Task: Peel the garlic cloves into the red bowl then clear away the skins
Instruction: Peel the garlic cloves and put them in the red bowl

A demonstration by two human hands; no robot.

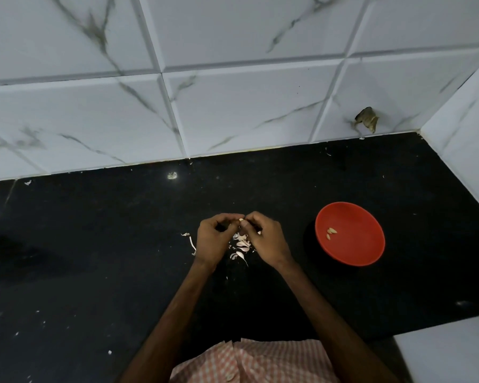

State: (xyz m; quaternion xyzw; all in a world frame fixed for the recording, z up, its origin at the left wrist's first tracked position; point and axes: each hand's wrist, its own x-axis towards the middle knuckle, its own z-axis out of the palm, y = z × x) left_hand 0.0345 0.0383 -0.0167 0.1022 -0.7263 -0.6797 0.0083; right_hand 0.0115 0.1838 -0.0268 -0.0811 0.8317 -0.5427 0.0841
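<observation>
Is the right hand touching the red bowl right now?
Apart. The head view shows bare black counter between the right hand and the red bowl; that hand and the left hand pinch a garlic clove.

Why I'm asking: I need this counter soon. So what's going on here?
A person is peeling garlic over the black counter. The left hand and right hand pinch one garlic clove between their fingers. Loose skins lie on the counter beneath the hands, not yet cleared. The red bowl, off to the right, holds a few peeled cloves.
</observation>
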